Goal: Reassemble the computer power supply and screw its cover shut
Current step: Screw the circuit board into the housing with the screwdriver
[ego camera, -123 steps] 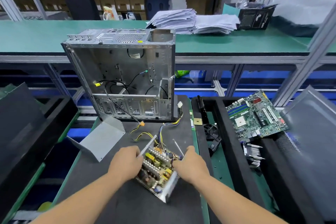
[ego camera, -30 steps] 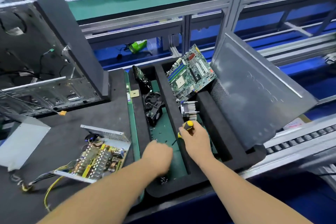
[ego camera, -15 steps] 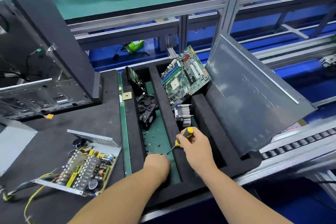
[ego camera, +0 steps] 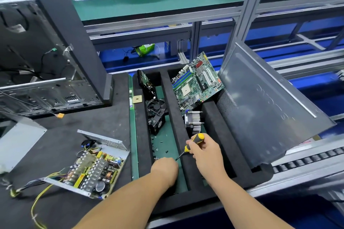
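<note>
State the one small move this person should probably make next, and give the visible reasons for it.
Probably pinch one of the loose screws with the left hand and carry it to the power supply. That hand is down in the foam tray among the screws, the right hand already holds the screwdriver, and the supply lies open on the mat with its cover apart.

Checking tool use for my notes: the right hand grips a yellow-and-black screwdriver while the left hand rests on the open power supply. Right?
Not quite. In the head view the left hand reaches among the small black screws in the tray, not the open power supply. The right hand does grip the yellow-and-black screwdriver.
</note>
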